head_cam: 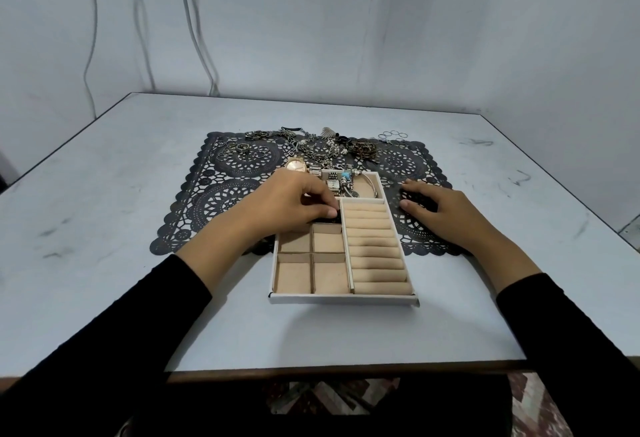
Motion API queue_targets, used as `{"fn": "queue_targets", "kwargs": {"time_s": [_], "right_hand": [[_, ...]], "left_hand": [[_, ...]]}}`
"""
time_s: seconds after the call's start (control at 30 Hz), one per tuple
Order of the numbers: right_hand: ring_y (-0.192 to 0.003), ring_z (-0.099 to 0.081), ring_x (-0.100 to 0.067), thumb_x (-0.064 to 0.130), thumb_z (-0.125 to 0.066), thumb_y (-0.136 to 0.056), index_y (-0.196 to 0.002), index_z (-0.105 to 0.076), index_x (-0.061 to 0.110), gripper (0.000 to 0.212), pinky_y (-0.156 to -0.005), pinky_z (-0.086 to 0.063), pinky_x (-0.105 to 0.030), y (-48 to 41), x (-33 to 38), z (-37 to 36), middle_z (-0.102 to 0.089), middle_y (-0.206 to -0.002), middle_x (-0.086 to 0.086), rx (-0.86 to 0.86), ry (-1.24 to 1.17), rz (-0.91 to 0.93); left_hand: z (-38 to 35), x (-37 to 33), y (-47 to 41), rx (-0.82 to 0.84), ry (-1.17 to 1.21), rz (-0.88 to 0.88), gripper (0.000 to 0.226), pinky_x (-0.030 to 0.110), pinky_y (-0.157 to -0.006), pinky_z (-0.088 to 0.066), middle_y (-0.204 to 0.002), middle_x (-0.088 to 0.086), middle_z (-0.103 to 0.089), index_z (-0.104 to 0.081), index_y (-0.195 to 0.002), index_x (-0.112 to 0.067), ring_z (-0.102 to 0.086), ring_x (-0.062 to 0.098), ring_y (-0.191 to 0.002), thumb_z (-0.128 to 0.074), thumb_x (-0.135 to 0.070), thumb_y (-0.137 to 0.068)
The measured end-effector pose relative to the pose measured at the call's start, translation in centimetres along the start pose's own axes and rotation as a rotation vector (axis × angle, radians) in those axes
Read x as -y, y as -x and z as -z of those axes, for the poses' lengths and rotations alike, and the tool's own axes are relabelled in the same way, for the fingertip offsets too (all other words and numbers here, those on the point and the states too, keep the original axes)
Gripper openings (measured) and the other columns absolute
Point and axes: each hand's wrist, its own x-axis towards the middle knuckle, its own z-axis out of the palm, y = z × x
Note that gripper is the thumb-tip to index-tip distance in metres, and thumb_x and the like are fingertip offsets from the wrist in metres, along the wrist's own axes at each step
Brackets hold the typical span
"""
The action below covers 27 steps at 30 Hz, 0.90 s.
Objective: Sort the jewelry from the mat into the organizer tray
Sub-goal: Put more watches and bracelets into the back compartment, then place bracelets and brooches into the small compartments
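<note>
My left hand (pixel 294 204) is over the far-left compartment of the beige velvet-lined organizer tray with a white rim (pixel 343 299), its fingertips pinching a small dark piece of jewelry (pixel 323 220) that I cannot make out. My right hand (pixel 446 211) lies open, fingers flat on the black lace-cut mat (pixel 225 194) just beside the tray. Tangled metal chains and rings (pixel 329 149) crowd the mat's far edge on the pale grey desk (pixel 138 298).

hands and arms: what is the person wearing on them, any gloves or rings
Long, plain black sleeves cover both arms; the left sleeve and the right sleeve end short of the wrist. The left hand and the right hand are bare: no gloves, and no ring, watch or bracelet shows on them.
</note>
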Motion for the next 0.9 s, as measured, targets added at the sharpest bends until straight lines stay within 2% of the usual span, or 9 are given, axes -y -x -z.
{"fn": "queue_targets", "kwargs": {"time_s": [0.07, 0.2, 0.4, 0.5, 0.57, 0.67, 0.77, 0.9], "right_hand": [[-0.127, -0.046, -0.006, 0.038, -0.061, -0.09, -0.13, -0.057, 0.029, 0.041, -0.099, -0.03, -0.016, 0.0, 0.0, 0.0, -0.052, -0.138, 0.014, -0.005, -0.003, -0.003], [-0.127, -0.046, -0.006, 0.039, -0.061, -0.09, -0.13, -0.057, 0.029, 0.041, -0.099, -0.03, -0.016, 0.0, 0.0, 0.0, -0.052, -0.138, 0.015, -0.006, 0.004, -0.002], [-0.127, -0.047, -0.007, 0.04, -0.061, -0.09, -0.13, -0.056, 0.03, 0.042, -0.098, -0.031, -0.017, 0.1, 0.1, 0.0, -0.051, -0.139, 0.015, -0.002, 0.01, -0.005], [-0.126, -0.047, -0.006, 0.04, -0.061, -0.09, -0.131, -0.056, 0.03, 0.042, -0.097, -0.031, -0.016, 0.2, 0.3, 0.1, -0.052, -0.138, 0.014, -0.002, 0.005, -0.009], [-0.125, -0.048, -0.006, 0.039, -0.061, -0.09, -0.131, -0.056, 0.03, 0.042, -0.095, -0.031, -0.016, 0.2, 0.4, 0.2, -0.053, -0.137, 0.013, -0.005, 0.001, -0.014], [-0.123, -0.049, -0.009, 0.04, -0.061, -0.09, -0.131, -0.056, 0.03, 0.043, -0.093, -0.032, -0.017, 0.2, 0.6, 0.3, -0.056, -0.134, 0.01, -0.016, 0.001, -0.028], [-0.122, -0.05, -0.011, 0.04, -0.061, -0.09, -0.132, -0.055, 0.028, 0.044, -0.093, -0.033, -0.018, 0.0, 0.6, 0.3, -0.057, -0.133, 0.006, -0.045, -0.008, -0.044], [-0.124, -0.05, -0.016, 0.036, -0.059, -0.092, -0.134, -0.053, 0.024, 0.044, -0.093, -0.032, -0.018, -0.9, 0.8, -0.1, -0.058, -0.133, 0.001, -0.079, 0.029, -0.045]], "left_hand": [[0.1, -0.1, -0.1, 0.009, -0.011, 0.02, 0.012, 0.024, -0.086, -0.049, -0.093, -0.008, -0.075, -0.079, -0.096, -0.021, -0.066, 0.001, -0.089, -0.076, -0.023, -0.084], [0.0, -0.1, 0.0, -0.003, 0.012, 0.003, 0.017, 0.02, -0.084, -0.051, -0.09, -0.009, -0.076, -0.079, -0.094, -0.021, -0.065, -0.002, -0.088, -0.082, -0.023, -0.077], [-0.3, 0.1, -0.2, -0.007, -0.02, -0.004, 0.016, 0.025, -0.088, -0.052, -0.093, -0.008, -0.075, -0.08, -0.091, -0.02, -0.067, 0.002, -0.09, -0.084, -0.02, -0.075], [0.0, 0.1, 0.0, -0.009, 0.134, 0.072, 0.02, 0.024, -0.089, -0.053, -0.092, -0.009, -0.076, -0.079, -0.095, -0.022, -0.068, 0.001, -0.09, -0.084, -0.02, -0.075], [0.2, 0.3, 0.2, -0.03, 0.29, 0.135, 0.023, 0.028, -0.087, -0.056, -0.089, -0.008, -0.075, -0.078, -0.099, -0.02, -0.07, 0.007, -0.086, -0.083, -0.02, -0.076], [0.5, 0.7, 0.2, -0.142, 0.446, 0.144, 0.025, 0.027, -0.086, -0.056, -0.094, -0.003, -0.075, -0.075, -0.105, -0.017, -0.071, 0.014, -0.09, -0.079, -0.02, -0.081], [0.8, 2.4, -0.4, -0.27, 0.38, 0.129, 0.025, 0.025, -0.092, -0.054, -0.102, -0.007, -0.073, -0.071, -0.11, -0.022, -0.069, 0.008, -0.098, -0.074, -0.026, -0.086], [1.1, 5.6, -1.6, -0.356, 0.123, 0.121, 0.024, 0.034, -0.095, -0.051, -0.115, -0.005, -0.067, -0.065, -0.118, -0.026, -0.063, 0.012, -0.103, -0.062, -0.028, -0.095]]}}
